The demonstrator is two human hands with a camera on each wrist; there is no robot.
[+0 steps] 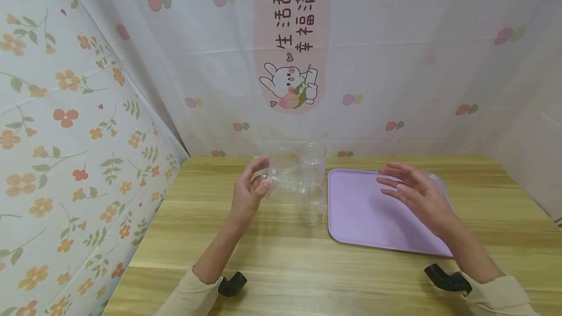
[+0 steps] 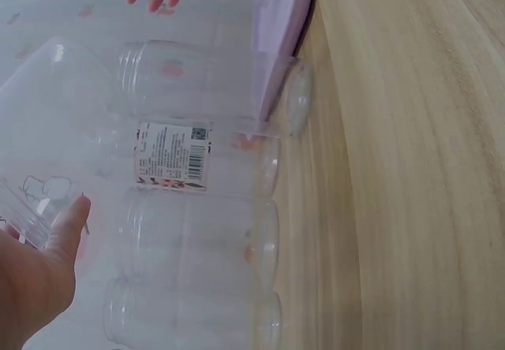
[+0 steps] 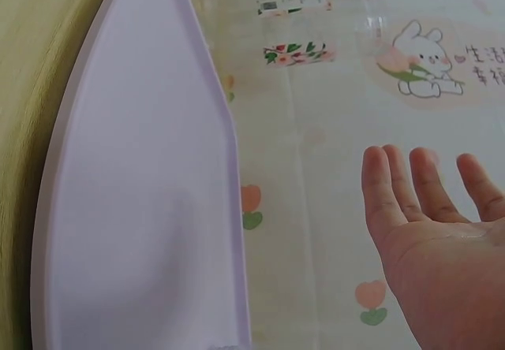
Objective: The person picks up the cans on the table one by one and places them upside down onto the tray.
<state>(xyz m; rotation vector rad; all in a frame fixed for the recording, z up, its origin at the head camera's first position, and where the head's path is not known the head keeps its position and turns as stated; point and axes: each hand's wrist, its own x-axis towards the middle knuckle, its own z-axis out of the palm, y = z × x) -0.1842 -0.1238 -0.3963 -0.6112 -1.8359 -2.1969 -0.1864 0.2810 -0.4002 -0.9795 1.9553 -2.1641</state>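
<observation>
My left hand [image 1: 250, 191] grips a clear plastic jar [image 2: 55, 121] by its ridged, threaded neck, thumb on the near side. The jar is tipped on its side above the table, its body pointing right. Several similar clear jars stand upright close by, among them a tall one [image 1: 313, 160] at the back and one [image 1: 313, 208] nearer the front. A jar with a printed label [image 2: 173, 157] shows in the left wrist view. My right hand [image 1: 414, 194] hovers over the lilac tray [image 1: 369, 213], fingers spread and apart, holding nothing; its palm [image 3: 450, 271] shows in the right wrist view.
A clear rounded object [image 1: 436, 184] is partly hidden behind my right hand, its kind unclear. The wooden table [image 1: 272, 267] runs back to a printed curtain [image 1: 395, 62]. A flowered curtain [image 1: 66, 160] closes off the left side.
</observation>
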